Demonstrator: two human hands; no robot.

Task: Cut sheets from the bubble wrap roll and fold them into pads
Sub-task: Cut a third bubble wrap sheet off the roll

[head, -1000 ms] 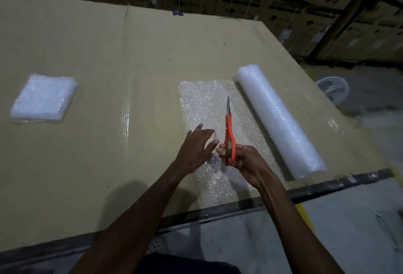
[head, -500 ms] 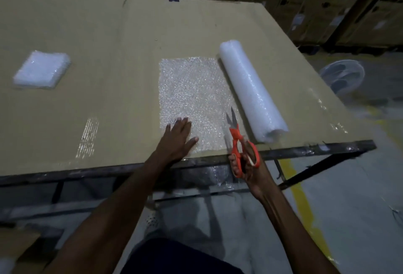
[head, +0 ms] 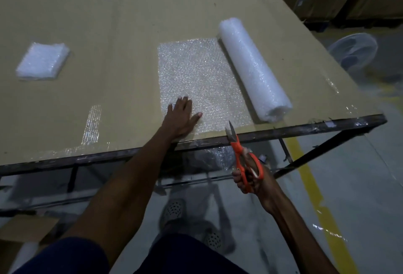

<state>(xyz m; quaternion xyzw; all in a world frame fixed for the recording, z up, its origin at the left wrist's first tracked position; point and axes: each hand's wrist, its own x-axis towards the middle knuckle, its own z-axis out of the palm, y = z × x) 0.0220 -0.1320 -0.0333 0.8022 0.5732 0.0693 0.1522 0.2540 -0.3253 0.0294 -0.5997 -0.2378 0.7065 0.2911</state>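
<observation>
Scissors (head: pixel 244 156), gripped in right hand (head: pixel 254 181), point to 11 o'clock at unrolled sheet (head: pixel 200 82); left hand (head: pixel 181 117) presses it, fingers flat.

You have one bubble wrap roll (head: pixel 254 67), one unrolled bubble wrap sheet (head: pixel 200 77), one folded pad (head: pixel 42 62), one pair of orange scissors (head: pixel 242 153), one cardboard-topped table (head: pixel 109 23), one floor fan (head: pixel 353 52) and two hands in view.
</observation>
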